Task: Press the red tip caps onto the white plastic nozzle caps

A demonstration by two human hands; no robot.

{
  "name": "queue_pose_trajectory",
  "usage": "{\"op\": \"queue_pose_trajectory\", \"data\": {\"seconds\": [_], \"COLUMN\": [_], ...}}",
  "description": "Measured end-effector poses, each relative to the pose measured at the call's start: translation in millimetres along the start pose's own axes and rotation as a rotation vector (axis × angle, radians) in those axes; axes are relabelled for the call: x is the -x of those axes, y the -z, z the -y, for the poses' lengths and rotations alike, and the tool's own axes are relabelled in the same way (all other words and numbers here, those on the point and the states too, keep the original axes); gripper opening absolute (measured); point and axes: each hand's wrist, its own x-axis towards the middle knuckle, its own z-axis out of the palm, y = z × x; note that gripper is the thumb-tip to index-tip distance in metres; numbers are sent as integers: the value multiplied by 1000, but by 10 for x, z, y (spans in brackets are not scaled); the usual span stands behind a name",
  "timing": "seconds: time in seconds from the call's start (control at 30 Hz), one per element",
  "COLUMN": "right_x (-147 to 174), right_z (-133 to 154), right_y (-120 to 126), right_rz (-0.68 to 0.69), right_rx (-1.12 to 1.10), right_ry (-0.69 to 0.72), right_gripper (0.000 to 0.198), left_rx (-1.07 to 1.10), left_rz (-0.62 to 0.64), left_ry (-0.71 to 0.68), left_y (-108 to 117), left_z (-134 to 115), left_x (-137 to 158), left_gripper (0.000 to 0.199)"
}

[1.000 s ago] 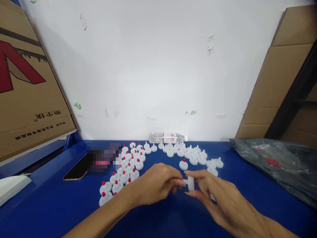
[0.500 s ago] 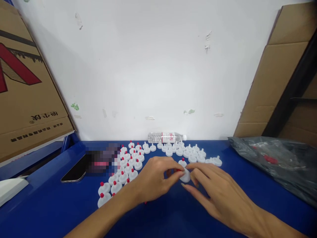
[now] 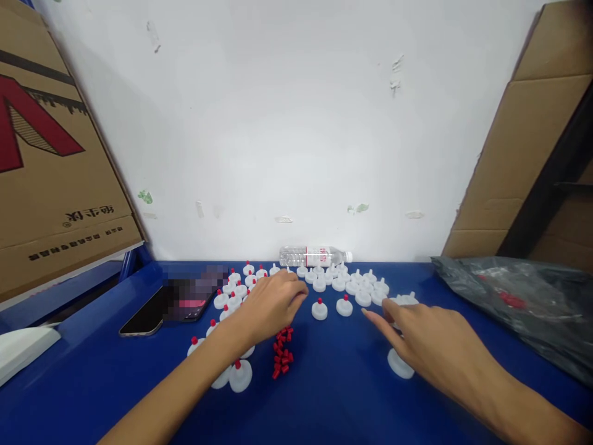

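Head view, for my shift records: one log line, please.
left hand: grip unclear; right hand: near round white plastic lids; small red plastic caps: loose on blue tabletop

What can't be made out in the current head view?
All in the head view:
- Left hand: fingertips curled out of sight; whether it holds anything is unclear.
- Right hand: its own back hides some fingertips and any contact.
- Red-tipped white pieces: some hidden by the left forearm; no full count.
- Dark device: partly covered by pixelation.
- Red items at the grey bag: too blurred to identify.
- White object: cut off by the left edge.
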Motion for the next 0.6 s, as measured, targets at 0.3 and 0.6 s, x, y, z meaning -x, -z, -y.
{"op": "queue_pose_trajectory", "data": {"seconds": [0.3, 0.6], "right_x": [36, 103], "right_z": [186, 298], "right_y": [58, 32], "right_rz": [-13, 99], "right_rx": [-140, -358], "right_ry": [105, 122], "right_gripper": [31, 27], "left_rx": [145, 126], "left_rz": [278, 332], "left_ry": [107, 161], "left_y": [230, 175], "left_z": [290, 271], "left_x": [68, 62], "left_gripper": [12, 10]}}
